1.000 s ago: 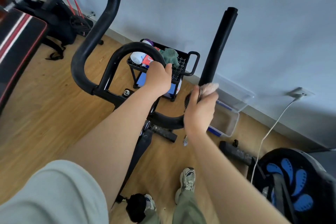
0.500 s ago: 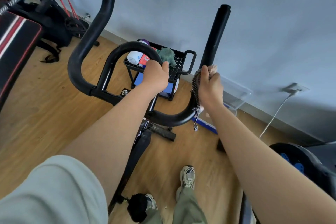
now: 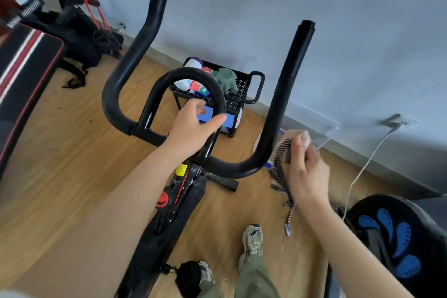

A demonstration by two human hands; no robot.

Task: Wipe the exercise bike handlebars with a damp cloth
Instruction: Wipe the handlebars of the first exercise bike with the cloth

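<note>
The exercise bike's black handlebars (image 3: pixel 285 94) rise in two upright horns with a rounded centre loop (image 3: pixel 154 89) between them. My left hand (image 3: pixel 191 128) hovers just under the right side of that loop, fingers loosely curled and off the bar, holding nothing. My right hand (image 3: pixel 307 172) is to the right of the right horn, clear of it, gripping the cloth (image 3: pixel 281 167), a black-and-white checked rag with a pinkish side that dangles below my fist.
A black wire cart (image 3: pixel 242 89) with bottles and a green glove stands by the wall behind the bars. A padded bench (image 3: pixel 21 75) is at left, a blue-patterned machine (image 3: pixel 396 237) at right, a white cable (image 3: pixel 362 169) runs to a wall socket. My shoes stand on the wood floor.
My left hand let go of the centre loop and opened. My right hand with the cloth came off the right horn and moved right and down.
</note>
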